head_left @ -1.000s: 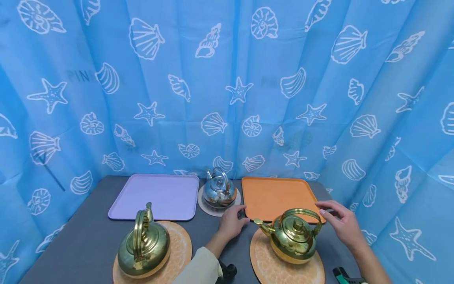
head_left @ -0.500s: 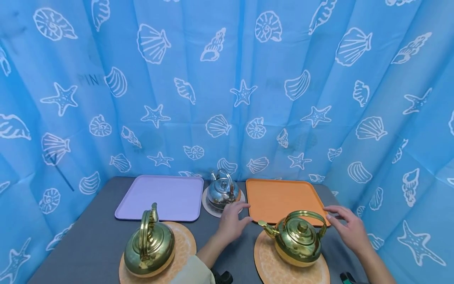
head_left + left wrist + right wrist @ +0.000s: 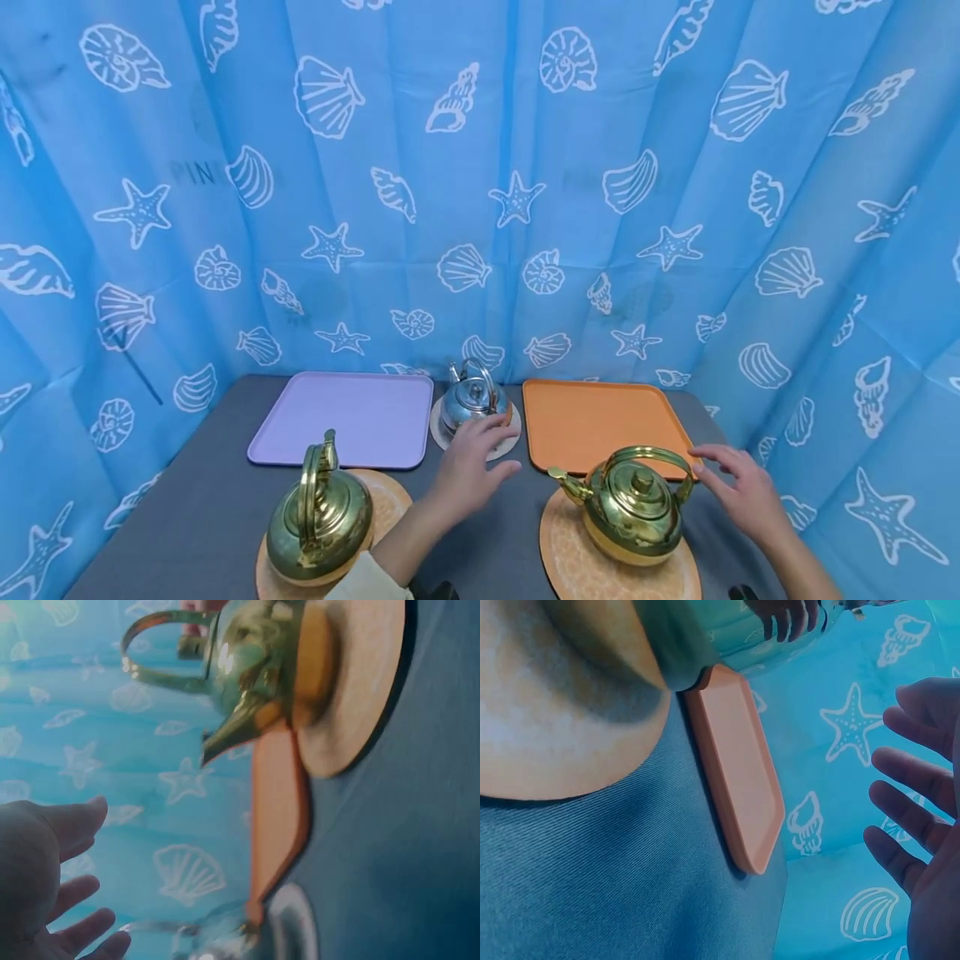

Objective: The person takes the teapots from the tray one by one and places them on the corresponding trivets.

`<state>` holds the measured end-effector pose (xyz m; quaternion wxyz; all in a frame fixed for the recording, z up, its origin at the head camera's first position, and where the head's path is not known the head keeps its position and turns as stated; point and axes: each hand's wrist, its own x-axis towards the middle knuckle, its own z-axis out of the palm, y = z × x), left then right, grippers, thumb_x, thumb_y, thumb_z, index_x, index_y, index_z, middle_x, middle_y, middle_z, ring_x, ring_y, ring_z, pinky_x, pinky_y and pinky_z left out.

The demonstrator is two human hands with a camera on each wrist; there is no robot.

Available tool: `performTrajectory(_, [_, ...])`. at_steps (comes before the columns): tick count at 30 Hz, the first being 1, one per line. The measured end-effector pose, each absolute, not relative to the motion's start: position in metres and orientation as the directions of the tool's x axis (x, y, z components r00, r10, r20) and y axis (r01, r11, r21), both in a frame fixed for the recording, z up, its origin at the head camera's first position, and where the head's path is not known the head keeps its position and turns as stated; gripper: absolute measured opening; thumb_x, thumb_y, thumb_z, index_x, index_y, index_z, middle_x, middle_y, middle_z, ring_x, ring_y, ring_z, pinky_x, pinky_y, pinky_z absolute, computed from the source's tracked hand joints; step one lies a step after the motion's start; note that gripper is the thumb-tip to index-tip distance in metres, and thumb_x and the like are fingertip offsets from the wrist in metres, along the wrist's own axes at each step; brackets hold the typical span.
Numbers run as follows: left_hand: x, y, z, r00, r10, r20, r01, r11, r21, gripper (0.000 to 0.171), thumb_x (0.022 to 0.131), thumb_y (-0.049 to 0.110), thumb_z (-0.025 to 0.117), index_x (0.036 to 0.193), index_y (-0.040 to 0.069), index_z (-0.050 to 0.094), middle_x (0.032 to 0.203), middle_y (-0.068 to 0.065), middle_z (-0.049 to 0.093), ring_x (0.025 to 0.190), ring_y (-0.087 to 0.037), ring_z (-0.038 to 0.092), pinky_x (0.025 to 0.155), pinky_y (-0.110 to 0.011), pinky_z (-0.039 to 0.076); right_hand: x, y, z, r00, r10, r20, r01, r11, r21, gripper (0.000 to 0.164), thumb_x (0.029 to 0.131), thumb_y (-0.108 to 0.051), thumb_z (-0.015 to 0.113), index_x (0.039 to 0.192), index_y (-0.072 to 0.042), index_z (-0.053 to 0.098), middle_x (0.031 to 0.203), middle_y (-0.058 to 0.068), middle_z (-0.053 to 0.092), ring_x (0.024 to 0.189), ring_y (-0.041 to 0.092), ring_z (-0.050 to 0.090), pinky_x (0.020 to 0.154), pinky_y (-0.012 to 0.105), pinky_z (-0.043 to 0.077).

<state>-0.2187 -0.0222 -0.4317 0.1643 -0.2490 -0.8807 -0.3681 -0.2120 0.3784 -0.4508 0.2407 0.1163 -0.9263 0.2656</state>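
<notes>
A gold kettle (image 3: 637,508) stands upright on the right round mat (image 3: 577,567), its spout pointing left and its handle raised. My right hand (image 3: 742,492) is just right of that kettle's handle, fingers spread and holding nothing, as the right wrist view also shows of the hand (image 3: 922,787). My left hand (image 3: 468,471) hovers between the two gold kettles with loose fingers, overlapping the base of the small silver kettle (image 3: 472,396) in the head view. In the left wrist view the left hand (image 3: 45,877) is bare, apart from the gold kettle (image 3: 247,660).
A second gold kettle (image 3: 322,525) sits on another round mat (image 3: 386,492) at the left, partly behind my left forearm. At the back are a purple tray (image 3: 345,417) and an orange tray (image 3: 600,421). A blue shell-patterned curtain (image 3: 480,208) encloses the grey table (image 3: 187,500).
My left hand has moved left, away from the right gold kettle's spout, its fingers extending. My right hand stays beside the handle. The head view has shifted slightly; the kettles stay put.
</notes>
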Motion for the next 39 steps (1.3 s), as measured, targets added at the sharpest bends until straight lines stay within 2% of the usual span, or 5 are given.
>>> performTrajectory(4, [-0.213, -0.039, -0.417, -0.787, 0.332, 0.521, 0.594, 0.638, 0.491, 0.044, 0.085, 0.029, 0.077, 0.126, 0.020, 0.065, 0.139, -0.003, 0.052, 0.125, -0.024, 0.048, 0.096, -0.047, 0.046, -0.211, 0.379, -0.453, -0.867, -0.094, 0.490, -0.336, 0.836, -0.435, 0.016, 0.093, -0.013, 0.067, 0.108, -0.008, 0.070, 0.108, 0.012, 0.066, 0.095, 0.000, 0.046, 0.075, 0.046, 0.048])
performTrajectory(11, [-0.208, -0.067, -0.391, -0.706, 0.388, 0.592, 0.651, 0.685, 0.328, 0.047, 0.083, 0.032, 0.078, 0.127, 0.020, 0.065, 0.140, -0.006, 0.051, 0.127, -0.029, 0.048, 0.103, -0.054, 0.037, -0.211, 0.381, -0.455, -0.873, -0.111, 0.474, -0.345, 0.828, -0.442, 0.020, 0.094, -0.014, 0.065, 0.111, -0.003, 0.068, 0.112, 0.019, 0.063, 0.100, 0.038, 0.051, 0.076, 0.056, 0.045])
performTrajectory(18, [-0.207, -0.099, -0.376, -0.683, 0.410, 0.604, 0.648, 0.722, 0.243, 0.054, 0.082, 0.033, 0.080, 0.131, 0.022, 0.062, 0.143, -0.008, 0.048, 0.128, -0.032, 0.045, 0.100, -0.058, 0.038, -0.213, 0.385, -0.458, -0.823, -0.172, 0.541, -0.426, 0.817, -0.389, 0.020, 0.090, -0.009, 0.069, 0.108, -0.001, 0.067, 0.110, 0.023, 0.062, 0.099, 0.041, 0.050, 0.083, 0.056, 0.038])
performTrajectory(24, [-0.205, -0.128, -0.366, -0.663, 0.392, 0.638, 0.633, 0.749, 0.197, 0.060, 0.077, 0.032, 0.084, 0.131, 0.019, 0.062, 0.144, -0.011, 0.047, 0.127, -0.034, 0.045, 0.099, -0.061, 0.035, -0.216, 0.393, -0.462, -0.763, -0.223, 0.607, -0.485, 0.818, -0.309, 0.025, 0.083, -0.005, 0.074, 0.106, 0.002, 0.066, 0.111, 0.026, 0.060, 0.098, 0.045, 0.050, 0.081, 0.057, 0.035])
performTrajectory(39, [-0.208, -0.208, -0.365, -0.662, 0.305, 0.684, 0.567, 0.801, 0.192, 0.068, 0.074, 0.031, 0.085, 0.134, 0.014, 0.058, 0.145, -0.017, 0.042, 0.128, -0.042, 0.040, 0.098, -0.065, 0.029, -0.215, 0.401, -0.468, -0.799, -0.227, 0.557, -0.433, 0.860, -0.271, 0.041, 0.075, -0.010, 0.081, 0.111, 0.000, 0.064, 0.121, 0.027, 0.055, 0.105, 0.049, 0.046, 0.082, 0.063, 0.034])
